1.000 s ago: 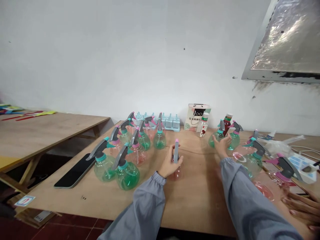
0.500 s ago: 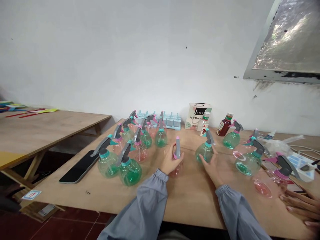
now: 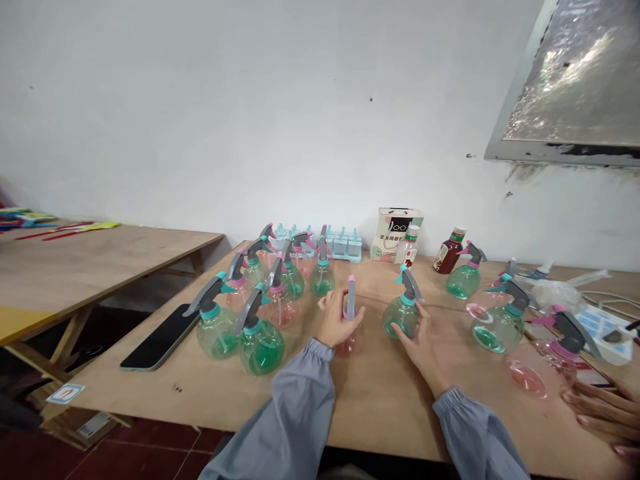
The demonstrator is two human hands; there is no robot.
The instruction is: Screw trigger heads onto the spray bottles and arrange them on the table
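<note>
My left hand [image 3: 336, 321] is wrapped round a pink spray bottle [image 3: 351, 337] with a grey trigger and pink nozzle tip, standing upright on the wooden table [image 3: 380, 407]. Just to its right, my right hand [image 3: 426, 337] cups a green spray bottle [image 3: 403, 313] with a grey trigger and teal collar, fingers curled against its right side. Both sleeves are grey. A cluster of several green and pink spray bottles [image 3: 260, 343] stands to the left of my left hand.
More spray bottles [image 3: 493, 327] stand at the right, near a white power strip [image 3: 603, 327]. Another person's hand [image 3: 605, 417] rests at the table's right edge. A black phone [image 3: 160, 337] lies at left. A box [image 3: 395, 235], small bottles and blue trays line the wall.
My right hand reached to the far green bottle, took it, and drew it back toward me beside the pink bottle. My left hand kept its hold on the pink bottle.
</note>
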